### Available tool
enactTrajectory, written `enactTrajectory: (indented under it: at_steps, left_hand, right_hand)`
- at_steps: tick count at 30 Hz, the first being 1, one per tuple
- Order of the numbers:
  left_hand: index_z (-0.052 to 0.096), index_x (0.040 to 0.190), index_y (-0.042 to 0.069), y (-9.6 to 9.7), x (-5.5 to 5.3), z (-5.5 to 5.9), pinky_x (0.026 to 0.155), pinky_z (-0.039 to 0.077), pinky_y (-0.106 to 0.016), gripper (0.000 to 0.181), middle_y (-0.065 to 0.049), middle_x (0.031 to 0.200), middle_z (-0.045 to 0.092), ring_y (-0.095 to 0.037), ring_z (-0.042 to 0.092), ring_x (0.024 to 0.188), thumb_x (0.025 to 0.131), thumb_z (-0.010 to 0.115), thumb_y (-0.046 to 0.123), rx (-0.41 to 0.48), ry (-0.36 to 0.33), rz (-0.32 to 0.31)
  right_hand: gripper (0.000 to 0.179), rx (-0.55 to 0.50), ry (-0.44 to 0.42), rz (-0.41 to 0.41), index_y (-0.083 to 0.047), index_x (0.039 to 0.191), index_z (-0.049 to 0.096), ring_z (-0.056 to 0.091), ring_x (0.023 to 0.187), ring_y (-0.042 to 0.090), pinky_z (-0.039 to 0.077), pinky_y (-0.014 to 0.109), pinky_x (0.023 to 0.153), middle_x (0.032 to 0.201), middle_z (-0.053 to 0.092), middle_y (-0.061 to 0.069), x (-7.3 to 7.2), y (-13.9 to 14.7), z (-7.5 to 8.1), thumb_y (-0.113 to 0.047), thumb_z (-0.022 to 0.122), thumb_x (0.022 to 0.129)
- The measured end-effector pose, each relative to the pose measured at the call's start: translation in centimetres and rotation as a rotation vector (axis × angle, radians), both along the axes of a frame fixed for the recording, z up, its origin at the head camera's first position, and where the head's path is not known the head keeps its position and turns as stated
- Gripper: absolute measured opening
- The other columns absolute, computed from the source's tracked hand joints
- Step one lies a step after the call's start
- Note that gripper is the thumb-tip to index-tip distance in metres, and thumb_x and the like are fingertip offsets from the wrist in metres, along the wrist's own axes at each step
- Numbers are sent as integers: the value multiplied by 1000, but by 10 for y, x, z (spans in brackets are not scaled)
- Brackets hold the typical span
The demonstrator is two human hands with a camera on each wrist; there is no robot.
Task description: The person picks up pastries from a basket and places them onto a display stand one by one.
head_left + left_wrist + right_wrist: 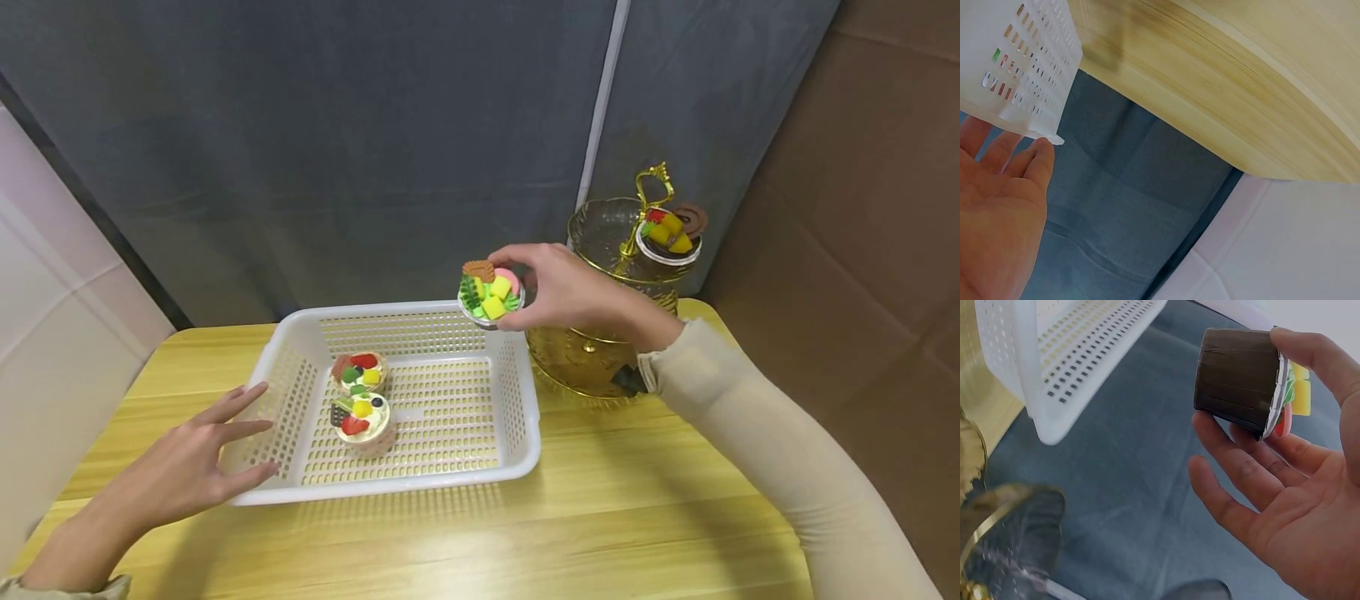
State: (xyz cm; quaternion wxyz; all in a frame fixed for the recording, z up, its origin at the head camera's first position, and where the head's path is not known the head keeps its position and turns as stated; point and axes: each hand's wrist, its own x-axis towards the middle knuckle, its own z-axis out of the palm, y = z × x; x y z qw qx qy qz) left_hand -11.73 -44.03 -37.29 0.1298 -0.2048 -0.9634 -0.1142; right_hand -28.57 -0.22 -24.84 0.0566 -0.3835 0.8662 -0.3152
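The right hand is pinching a pleated, tapering dark-brown dessert cup, topped with yellow cubes and green leaves, near the far right corner of a perforated white basket; the left hand is loosely spreading at its rim. A gold-rimmed tiered stand is occupying the wood-grained tabletop.
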Motion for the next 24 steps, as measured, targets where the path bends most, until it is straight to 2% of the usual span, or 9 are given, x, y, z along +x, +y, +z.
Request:
enactTrajectory:
  at_steps: [11, 19, 24]
  left_hand:
    - [76, 107, 2, 0, 0, 0, 65, 51, -60, 53, -18, 146, 49, -49, 48, 128, 70, 89, 37, 4, 0, 6]
    - [76, 107, 3, 0, -2, 0, 65, 51, -61, 53, -18, 146, 49, -49, 48, 128, 70, 89, 38, -1, 0, 5]
    - [76, 107, 2, 0, -2, 0, 64, 51, -59, 53, -18, 146, 49, -49, 49, 127, 70, 89, 38, -2, -1, 2]
  right_hand:
    - [73, -45, 63, -84, -8, 140, 54, 69, 93, 18, 53, 39, 85, 125, 62, 4, 6, 34, 30, -21, 86, 75]
    - [70, -114, 78, -176, -4, 139, 54, 72, 99, 23, 52, 20, 77, 124, 62, 7, 4, 63, 47, -14, 85, 77]
    - [67, -125, 98, -221, -4, 138, 55, 72, 99, 26, 51, 16, 73, 124, 60, 9, 5, 77, 55, -15, 83, 79]
